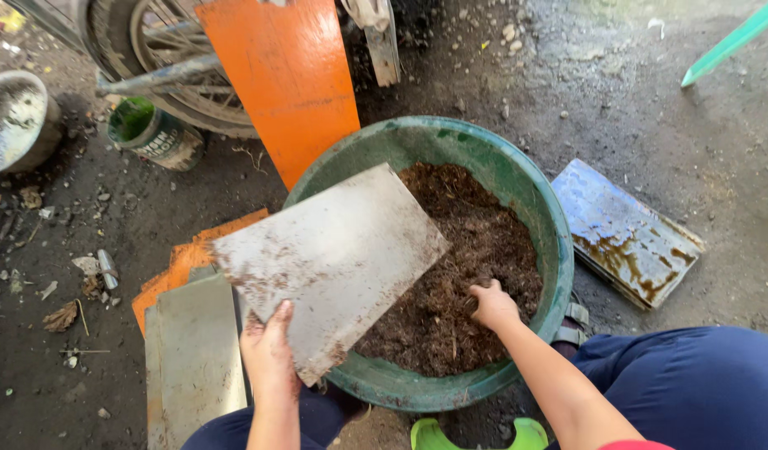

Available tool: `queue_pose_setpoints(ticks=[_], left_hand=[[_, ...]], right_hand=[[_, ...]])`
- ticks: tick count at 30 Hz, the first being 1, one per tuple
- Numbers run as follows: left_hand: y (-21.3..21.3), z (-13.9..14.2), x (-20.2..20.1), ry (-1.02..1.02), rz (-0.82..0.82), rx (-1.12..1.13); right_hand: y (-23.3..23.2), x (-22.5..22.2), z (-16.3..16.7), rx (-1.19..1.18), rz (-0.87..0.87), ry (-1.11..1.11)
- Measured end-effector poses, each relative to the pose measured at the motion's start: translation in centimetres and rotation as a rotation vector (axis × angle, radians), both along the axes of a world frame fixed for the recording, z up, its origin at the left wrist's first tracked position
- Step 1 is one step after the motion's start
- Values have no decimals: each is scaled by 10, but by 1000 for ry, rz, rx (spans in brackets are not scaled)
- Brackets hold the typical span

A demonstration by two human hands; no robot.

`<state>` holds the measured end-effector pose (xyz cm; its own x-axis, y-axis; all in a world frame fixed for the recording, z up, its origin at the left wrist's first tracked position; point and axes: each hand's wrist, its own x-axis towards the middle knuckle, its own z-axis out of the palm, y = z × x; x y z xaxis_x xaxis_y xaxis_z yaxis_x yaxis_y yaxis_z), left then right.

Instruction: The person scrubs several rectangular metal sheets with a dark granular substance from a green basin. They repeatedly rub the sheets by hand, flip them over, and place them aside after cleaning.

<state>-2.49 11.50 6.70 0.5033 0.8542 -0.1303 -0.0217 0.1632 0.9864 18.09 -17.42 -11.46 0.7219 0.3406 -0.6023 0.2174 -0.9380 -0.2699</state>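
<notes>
On the dirt floor (650, 108) sits a big green tub (530, 187) full of brown crumbly stuff (476, 250). The left hand (269, 354) has a tight grip on the bottom corner of a flat grey board (334, 254), which leans over the tub's rim at nine o'clock. The right hand (492, 307) is down in the brown stuff at about five o'clock in the tub; its fingers dig in, so I cannot tell how wide its grip is. An orange board (284, 75) stands at eleven o'clock, near a wheel (159, 50). A rusty blue tile (625, 233) lies at three o'clock. More boards (192, 358) lie at eight o'clock.
</notes>
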Motion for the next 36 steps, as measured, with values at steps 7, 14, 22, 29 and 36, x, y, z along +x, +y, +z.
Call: queue_pose_setpoints(ticks=[7,14,22,29,36], left_hand=[[-21,-64,62,104,-193,-51],[-40,-125,94,453,-315,101],[-17,-173,77,367,-227,-16],[-16,-178,72,434,-228,-52],[-16,-200,74,381,-145,-37]], right_hand=[[19,56,67,656,-316,-21],[91,-36,131,667,2,-51],[80,-31,17,798,-373,-348],[20,31,-21,134,179,-198],[37,20,-28,218,-219,-154]])
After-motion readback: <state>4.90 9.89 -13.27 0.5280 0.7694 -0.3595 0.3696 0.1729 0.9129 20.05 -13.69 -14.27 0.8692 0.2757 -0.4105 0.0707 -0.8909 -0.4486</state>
